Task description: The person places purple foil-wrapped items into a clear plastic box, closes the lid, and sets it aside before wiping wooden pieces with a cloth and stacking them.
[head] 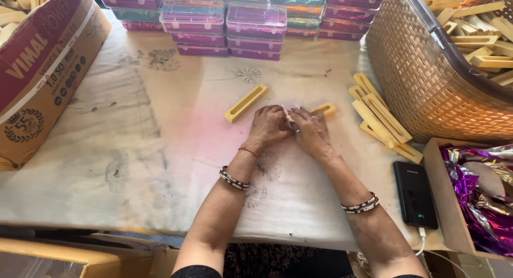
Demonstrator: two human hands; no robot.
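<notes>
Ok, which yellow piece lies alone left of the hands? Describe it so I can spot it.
Start at the stacked clear boxes along the table's far edge. Just nearer, left of the left hand, lies one long yellow slotted bar, slanted. Unlike the heaped bars by the basket, it touches nothing.

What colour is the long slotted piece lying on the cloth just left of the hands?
Yellow: the long slotted plastic piece shows plainly in the head view.

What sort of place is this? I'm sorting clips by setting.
Likely a small hand-packing workbench: stacked clear lidded boxes, a woven basket full of yellow plastic pieces, and a cloth-covered table.
</notes>
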